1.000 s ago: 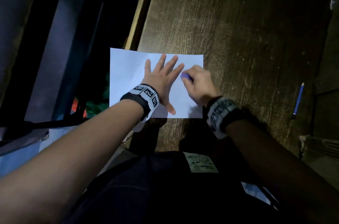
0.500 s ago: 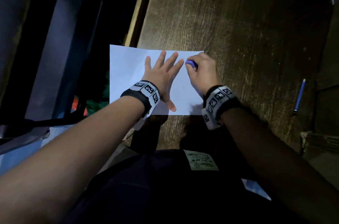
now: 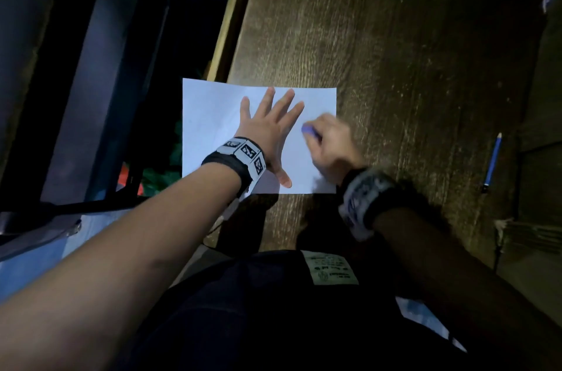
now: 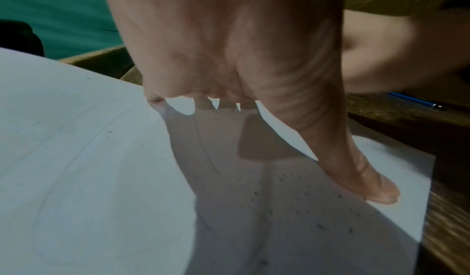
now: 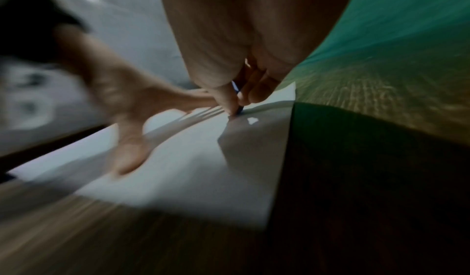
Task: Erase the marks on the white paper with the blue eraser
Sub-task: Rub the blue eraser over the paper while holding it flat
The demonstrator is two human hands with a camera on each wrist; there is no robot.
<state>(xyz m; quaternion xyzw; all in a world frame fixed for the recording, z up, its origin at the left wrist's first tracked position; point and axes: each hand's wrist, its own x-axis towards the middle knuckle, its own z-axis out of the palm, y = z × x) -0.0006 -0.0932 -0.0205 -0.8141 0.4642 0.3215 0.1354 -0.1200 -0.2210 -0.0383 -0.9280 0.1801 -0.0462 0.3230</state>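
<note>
Pressing down flat with its fingers spread, the left hand [image 3: 267, 130] pins the white rectangular sheet of paper [image 3: 209, 115] to the dark, grained wooden table [image 3: 395, 51]; the sheet's left part overhangs the table's edge. At about 3 o'clock from that hand, just beside its index finger, the right hand [image 3: 331, 142] has its fingers curled tight around the small blue eraser [image 3: 307, 129], whose tip meets the paper near the sheet's right edge.

Only the head view takes in the whole sheet, both banded wrists, and the slim blue pencil [image 3: 492, 162] lying well apart on the table at 3 o'clock from the paper.

The left wrist view alone reveals faint curved pencil lines [image 4: 76, 158] and dark eraser crumbs [image 4: 305, 189] scattered on the paper under the hand's shadow, with the thumb tip touching the sheet.

The right wrist view, blurred, alone shows the grip from beneath: thumb and fingers pinch the eraser [image 5: 239, 108], a thin blue sliver, straight down onto the paper, with the left hand [image 5: 132, 106] spread at 9 o'clock.
</note>
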